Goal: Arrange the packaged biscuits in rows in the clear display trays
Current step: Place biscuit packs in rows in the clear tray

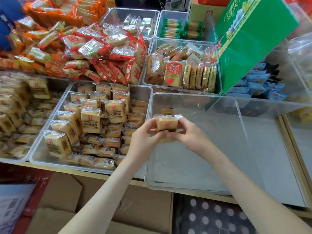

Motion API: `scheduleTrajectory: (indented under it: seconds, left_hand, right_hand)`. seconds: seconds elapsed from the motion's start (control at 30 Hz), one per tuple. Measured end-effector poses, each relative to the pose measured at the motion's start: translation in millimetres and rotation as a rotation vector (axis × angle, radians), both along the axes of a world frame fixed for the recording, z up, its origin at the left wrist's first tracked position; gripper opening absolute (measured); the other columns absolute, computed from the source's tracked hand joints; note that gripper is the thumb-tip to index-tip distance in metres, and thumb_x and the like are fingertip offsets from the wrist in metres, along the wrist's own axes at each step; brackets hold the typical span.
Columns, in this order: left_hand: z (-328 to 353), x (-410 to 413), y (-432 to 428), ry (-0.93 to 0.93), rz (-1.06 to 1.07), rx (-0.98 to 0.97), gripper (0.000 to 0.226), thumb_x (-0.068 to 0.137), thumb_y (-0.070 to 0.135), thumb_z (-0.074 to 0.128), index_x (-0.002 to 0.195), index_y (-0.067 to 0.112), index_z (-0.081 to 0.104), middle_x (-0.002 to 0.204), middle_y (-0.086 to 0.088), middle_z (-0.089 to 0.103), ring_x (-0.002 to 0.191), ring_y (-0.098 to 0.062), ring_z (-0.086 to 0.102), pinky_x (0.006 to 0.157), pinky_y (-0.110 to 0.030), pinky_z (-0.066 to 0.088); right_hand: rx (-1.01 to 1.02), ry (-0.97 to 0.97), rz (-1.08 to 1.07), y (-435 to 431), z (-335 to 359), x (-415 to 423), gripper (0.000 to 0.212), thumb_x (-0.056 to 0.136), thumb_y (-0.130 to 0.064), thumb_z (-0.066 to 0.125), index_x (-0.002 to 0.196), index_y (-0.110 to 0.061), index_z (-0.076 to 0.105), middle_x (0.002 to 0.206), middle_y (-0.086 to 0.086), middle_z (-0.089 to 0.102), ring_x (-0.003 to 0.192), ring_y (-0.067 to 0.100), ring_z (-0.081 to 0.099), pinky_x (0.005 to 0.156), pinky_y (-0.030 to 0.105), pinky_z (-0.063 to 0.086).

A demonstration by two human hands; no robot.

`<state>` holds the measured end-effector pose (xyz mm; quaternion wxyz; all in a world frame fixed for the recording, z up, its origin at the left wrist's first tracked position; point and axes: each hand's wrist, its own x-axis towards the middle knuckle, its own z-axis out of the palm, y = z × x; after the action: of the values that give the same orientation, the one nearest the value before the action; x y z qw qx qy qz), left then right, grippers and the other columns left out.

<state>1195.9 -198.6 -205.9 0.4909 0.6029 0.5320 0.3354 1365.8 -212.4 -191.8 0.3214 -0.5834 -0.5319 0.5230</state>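
A small yellow biscuit packet is held between both hands above the left part of a large clear tray. My left hand grips its left side and my right hand pinches its right side. One more packet lies in that tray near the far left corner. To the left, a second clear tray is packed with several of the same yellow packets, some standing upright, others lying flat.
Behind are clear bins of orange-yellow biscuits, green-wrapped snacks and a heap of red packets. A green carton leans at the right over blue packets. Cardboard boxes sit below the shelf edge.
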Motion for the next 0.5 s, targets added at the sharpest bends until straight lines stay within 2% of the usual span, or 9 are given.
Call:
scheduleTrajectory:
  seconds: [0.07,0.1,0.17,0.2,0.27,0.33,0.37,0.43,0.5]
  left_hand:
    - [-2,3,-1,0.209,-0.062,0.105,0.039,0.088,0.027,0.071,0.125,0.026,0.059,0.122,0.016,0.063,0.116,-0.005,0.056,0.105,-0.037,0.041]
    - [-2,3,-2,0.359,-0.094,0.163,0.052,0.09,0.033,0.068,0.138,0.025,0.049,0.137,0.011,0.052,0.131,-0.01,0.044,0.113,-0.039,0.029]
    - [-3,0,-3,0.68,-0.18,0.225,0.075,0.095,0.046,0.056,0.155,0.021,0.019,0.162,-0.001,0.015,0.149,-0.018,0.01,0.118,-0.037,0.006]
    - [-4,-2,-4,0.804,-0.234,0.227,0.081,0.096,0.049,0.05,0.157,0.019,0.005,0.164,-0.004,-0.003,0.15,-0.019,-0.001,0.119,-0.036,0.0]
    - [-8,-8,-7,0.901,-0.332,0.185,0.085,0.1,0.042,0.046,0.155,0.014,-0.012,0.161,-0.006,-0.023,0.151,-0.022,-0.008,0.121,-0.036,0.001]
    - [-9,-10,-7,0.893,-0.389,0.166,0.079,0.102,0.023,0.042,0.152,0.006,-0.016,0.159,-0.009,-0.028,0.151,-0.024,-0.008,0.121,-0.034,0.004]
    - [-9,-11,-5,0.894,-0.407,0.175,0.076,0.101,0.014,0.039,0.151,0.002,-0.018,0.158,-0.011,-0.03,0.15,-0.024,-0.012,0.121,-0.032,0.003]
    - [-12,-14,-1,0.907,-0.449,0.173,0.075,0.099,0.004,0.036,0.148,-0.003,-0.02,0.156,-0.017,-0.032,0.148,-0.026,-0.022,0.121,-0.031,-0.002]
    - [-18,-16,2,0.919,-0.467,0.185,0.076,0.098,0.002,0.038,0.147,-0.007,-0.019,0.156,-0.021,-0.031,0.146,-0.031,-0.026,0.121,-0.033,-0.007]
  right_hand:
    - [-0.031,0.011,-0.052,3,-9,3,0.034,0.08,-0.005,0.075,0.1,-0.028,0.061,0.103,0.002,0.071,0.087,0.009,0.063,0.075,0.012,0.048]
    - [-0.056,0.011,-0.079,5,-18,5,0.033,0.079,-0.002,0.075,0.1,-0.024,0.061,0.1,0.004,0.071,0.087,0.01,0.062,0.074,0.011,0.047]
    - [-0.112,-0.043,-0.152,7,-37,8,0.033,0.078,0.003,0.074,0.104,-0.013,0.061,0.095,0.004,0.068,0.086,0.013,0.059,0.066,0.008,0.044]
    - [-0.14,-0.1,-0.19,8,-48,8,0.033,0.078,0.004,0.073,0.105,-0.008,0.06,0.094,0.004,0.065,0.086,0.015,0.057,0.062,0.01,0.042]
    - [-0.195,-0.201,-0.238,12,-70,4,0.035,0.078,0.005,0.073,0.107,-0.002,0.055,0.096,0.006,0.061,0.088,0.019,0.054,0.059,0.017,0.04]
    - [-0.225,-0.217,-0.266,18,-87,-3,0.045,0.08,0.006,0.071,0.118,0.001,0.046,0.11,0.009,0.058,0.096,0.02,0.055,0.069,0.015,0.043]
    - [-0.231,-0.218,-0.265,21,-92,-7,0.056,0.082,0.005,0.07,0.128,0.0,0.039,0.121,0.011,0.056,0.104,0.022,0.056,0.082,0.018,0.046]
    - [-0.236,-0.225,-0.221,26,-95,-18,0.081,0.086,0.001,0.067,0.149,-0.007,0.017,0.139,0.011,0.048,0.123,0.027,0.051,0.104,0.033,0.041]
    - [-0.242,-0.214,-0.17,27,-97,-30,0.095,0.09,0.0,0.062,0.154,-0.013,-0.007,0.148,0.008,0.042,0.134,0.026,0.043,0.112,0.036,0.033]
